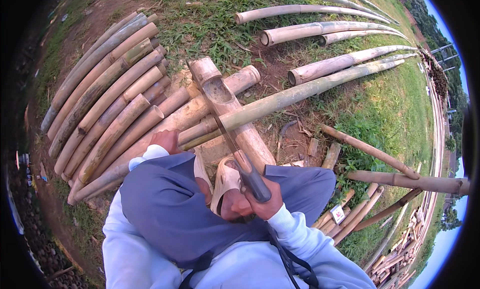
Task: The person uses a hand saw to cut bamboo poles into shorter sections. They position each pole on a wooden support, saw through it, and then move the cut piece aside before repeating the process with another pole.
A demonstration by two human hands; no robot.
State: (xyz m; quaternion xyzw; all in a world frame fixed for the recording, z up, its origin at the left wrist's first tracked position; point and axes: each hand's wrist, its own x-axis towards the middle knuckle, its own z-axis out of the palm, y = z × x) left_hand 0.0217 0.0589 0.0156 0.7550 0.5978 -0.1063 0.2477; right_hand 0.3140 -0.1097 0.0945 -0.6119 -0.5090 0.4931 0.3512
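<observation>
My right hand (pixel 267 201) is closed round the dark handle of a handsaw (pixel 227 134). Its long narrow blade lies across a bamboo pole (pixel 290 96), pointing away from me; the teeth are too small to make out. On the left, my left hand (pixel 166 141) is closed over the near part of this pole. Under the pole lies a thick bamboo piece (pixel 250 139) with a notch cut in its upper side. My feet, in cream sandals (pixel 227 181), are close beside the blade, between my bent knees.
Several cut bamboo lengths (pixel 107 84) lie side by side at the left. Long bamboo poles (pixel 320 29) stretch over the grass at the far right. A frame of bamboo poles (pixel 400 180) stands to my right, near a small white card (pixel 337 214) and a pile of pieces (pixel 400 254).
</observation>
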